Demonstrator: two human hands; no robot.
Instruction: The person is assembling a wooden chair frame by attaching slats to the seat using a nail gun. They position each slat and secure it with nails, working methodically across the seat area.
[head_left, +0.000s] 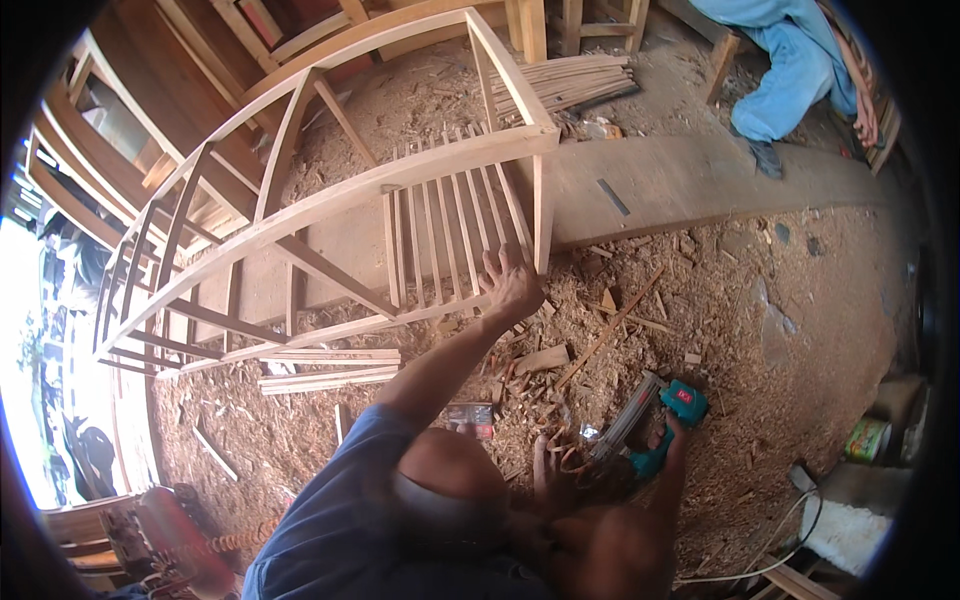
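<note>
A long wooden frame [330, 210] of light bars stands on its side, with a row of thin upright slats [440, 240] in its near end. My left hand [515, 290] reaches to the lower rail at that end, with its fingers bent around the foot of a slat. Part of the grip is hidden behind the hand. Low and to the right, my right hand [672, 432] grips a teal nail gun [650, 425] by its handle. The nail gun's long grey magazine points up and left, over the shavings and apart from the frame.
Wood shavings and offcuts [545, 360] cover the ground. Loose strips [330, 370] lie beside the frame, and more are stacked [570, 80] behind it. A wide board [680, 180] runs under the frame. A red tank [180, 540] with a coiled hose stands at lower left. Blue cloth [790, 80] hangs at upper right.
</note>
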